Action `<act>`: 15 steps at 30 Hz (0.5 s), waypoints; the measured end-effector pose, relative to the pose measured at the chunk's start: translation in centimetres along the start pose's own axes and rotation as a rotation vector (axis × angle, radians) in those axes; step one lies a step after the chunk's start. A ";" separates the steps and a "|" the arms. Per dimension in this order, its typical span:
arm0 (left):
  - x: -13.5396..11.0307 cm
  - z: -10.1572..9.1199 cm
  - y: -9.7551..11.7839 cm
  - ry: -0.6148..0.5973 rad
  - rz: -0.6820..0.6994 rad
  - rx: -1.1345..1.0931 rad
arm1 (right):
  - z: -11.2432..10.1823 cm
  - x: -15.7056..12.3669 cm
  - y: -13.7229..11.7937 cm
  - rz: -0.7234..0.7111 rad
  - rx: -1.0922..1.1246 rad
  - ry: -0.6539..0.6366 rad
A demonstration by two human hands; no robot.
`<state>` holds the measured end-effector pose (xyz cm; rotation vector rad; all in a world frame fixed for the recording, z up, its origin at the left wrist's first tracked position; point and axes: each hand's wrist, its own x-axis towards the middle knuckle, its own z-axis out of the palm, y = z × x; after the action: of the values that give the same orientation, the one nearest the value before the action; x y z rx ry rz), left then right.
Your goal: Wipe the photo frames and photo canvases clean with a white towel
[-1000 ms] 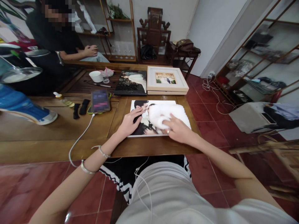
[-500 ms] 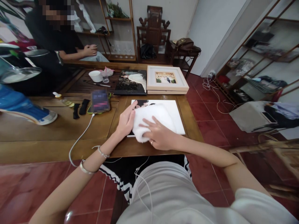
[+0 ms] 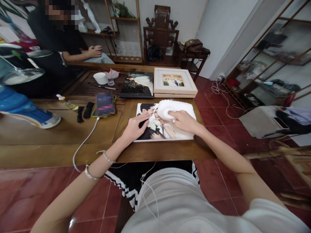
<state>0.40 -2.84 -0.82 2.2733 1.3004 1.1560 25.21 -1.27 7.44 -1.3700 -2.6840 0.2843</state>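
A wedding photo panel (image 3: pixel 156 131) lies flat near the table's front edge, showing a couple with their faces close. My left hand (image 3: pixel 137 126) rests on its left side, fingers stretched out and holding nothing. Over the panel's upper right lies a fluffy white cloth (image 3: pixel 181 105). My right hand (image 3: pixel 183 121) grips the cloth at its lower left, with a ring on one finger. The cloth and my right hand hide the panel's right part.
Behind the panel are a dark photo album (image 3: pixel 137 85) and a framed picture in a pale box (image 3: pixel 159 90). To the left are a phone (image 3: pixel 105 105) on a white cable, a small bottle (image 3: pixel 69 104) and a blue package (image 3: pixel 26 108). Across the table sits a person (image 3: pixel 60 42).
My right hand has moved the white cloth up and to the right, uncovering the couple in the photo. My left hand has shifted slightly and now lies over the photo's left side.
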 end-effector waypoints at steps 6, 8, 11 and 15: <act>-0.1 0.0 -0.2 -0.009 0.010 -0.015 | 0.7 7.3 -0.2 -0.140 0.362 0.017; -0.1 0.0 -0.3 -0.008 0.022 -0.017 | 1.0 9.3 -1.2 -0.183 0.410 -0.024; 0.0 0.0 -0.5 -0.004 0.039 -0.007 | 1.4 11.1 -2.6 -0.260 0.371 -0.012; 0.0 0.0 -0.6 -0.004 0.039 0.010 | 1.7 10.7 -2.5 -0.227 0.383 -0.001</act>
<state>0.10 -2.48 -1.16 2.3169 1.2685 1.1596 16.67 5.83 6.51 -0.9481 -2.5729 0.7274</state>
